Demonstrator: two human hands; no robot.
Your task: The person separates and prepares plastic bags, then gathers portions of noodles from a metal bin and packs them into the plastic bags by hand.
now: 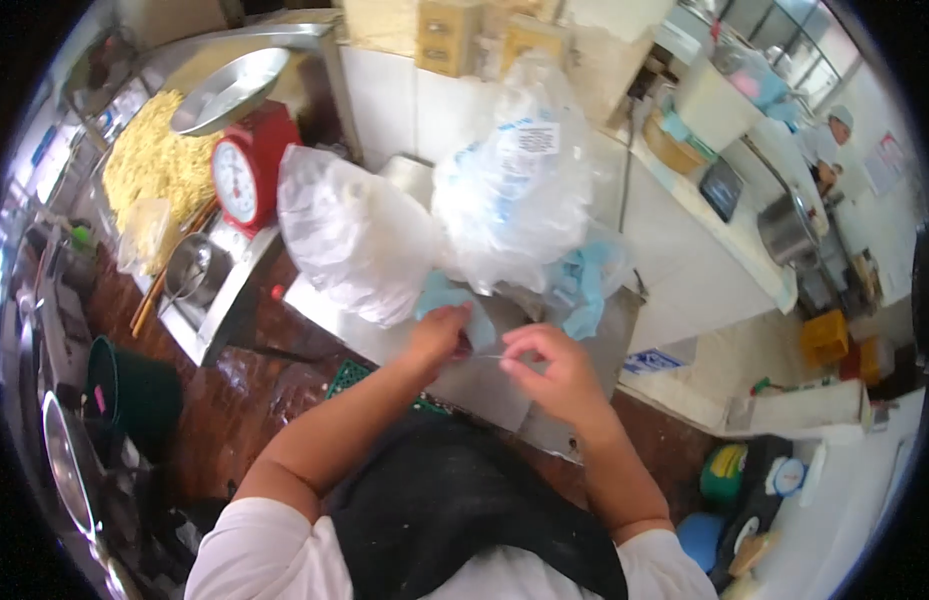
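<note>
At the centre of the frame, the left hand (446,332) is curled against light blue plastic (479,325); what is gripped there cannot be told. A thin strand (487,357) is pinched by the right hand (549,365) and stretched between the two. The work is judged partway: no finished knot can be seen, while two bulging bags (354,235) are stood behind on the worktop (504,395).

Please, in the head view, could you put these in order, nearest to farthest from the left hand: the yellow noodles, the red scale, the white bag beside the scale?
1. White bag: just beyond the left hand, a little to its left.
2. Red scale: farther left, past the bag.
3. Yellow noodles: far left, past the scale.
</note>
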